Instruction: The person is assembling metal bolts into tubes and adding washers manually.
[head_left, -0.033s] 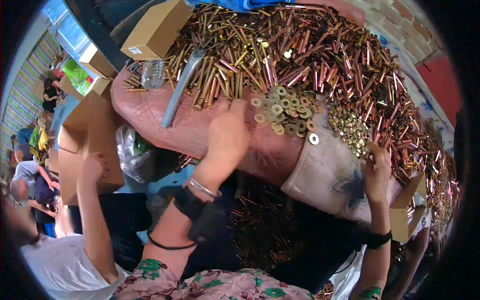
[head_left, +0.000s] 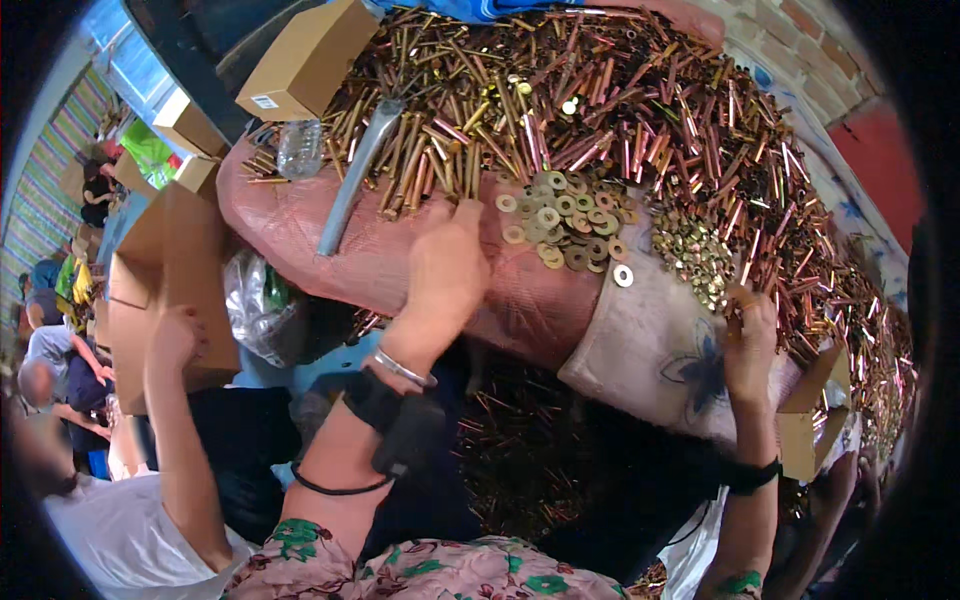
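Note:
My left hand (head_left: 447, 265) reaches over the pink padded cover, its fingers curled in at the near edge of a heap of long brassy metal rods (head_left: 430, 170). Its fingertips meet the ends of the rods, but whether one is gripped is not clear. Just to its right lies a pile of flat brass washers (head_left: 570, 225). Beside the smaller pile of shiny nuts (head_left: 690, 255), my right hand (head_left: 750, 340) has its fingertips pinched together. Whatever sits between those fingertips is too small to make out.
A grey-blue tube (head_left: 358, 180) and a clear plastic cup (head_left: 299, 150) lie left of the rods. Cardboard boxes stand at the back left (head_left: 300, 62) and right (head_left: 810, 425). At left, another person's hand (head_left: 178, 338) is at an open carton (head_left: 135, 330).
The whole view has shifted slightly to the left. Both hands stay at nearly the same places by the rods and the nuts.

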